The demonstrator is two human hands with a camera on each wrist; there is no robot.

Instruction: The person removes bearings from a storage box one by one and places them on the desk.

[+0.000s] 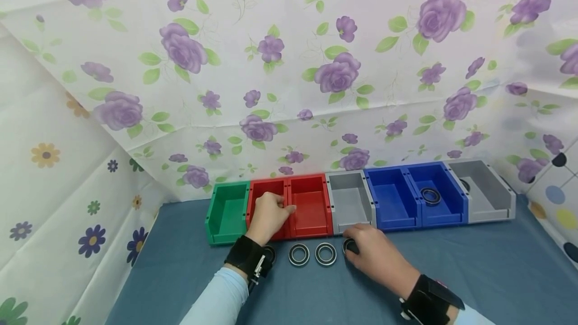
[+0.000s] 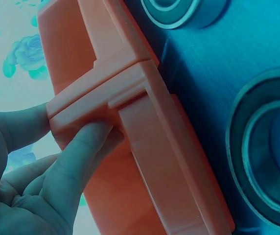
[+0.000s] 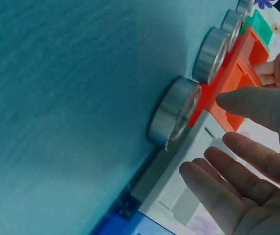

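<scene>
My left hand [image 1: 270, 214] is at the two red bins, its thumb and fingers pinching the adjoining side walls at the top edge. In the left wrist view, the thumb and fingers lie on either side of the red bin [image 2: 154, 147] walls. My right hand [image 1: 377, 252] hovers beside a ball bearing [image 1: 350, 246] in front of the left grey bin [image 1: 352, 199], its fingers partly covering the bearing in the head view. Seen from the right wrist, the thumb and fingers are spread apart with nothing between them, and that bearing [image 3: 175, 112] stands just past the thumb.
Two more bearings [image 1: 299, 255] [image 1: 326, 254] lie in the row on the blue cloth; another is partly behind my left wrist. A green bin [image 1: 229, 213] stands at the left end. Right of the left grey bin are two blue bins [image 1: 392, 199], one holding a bearing [image 1: 430, 195], and another grey bin [image 1: 485, 189].
</scene>
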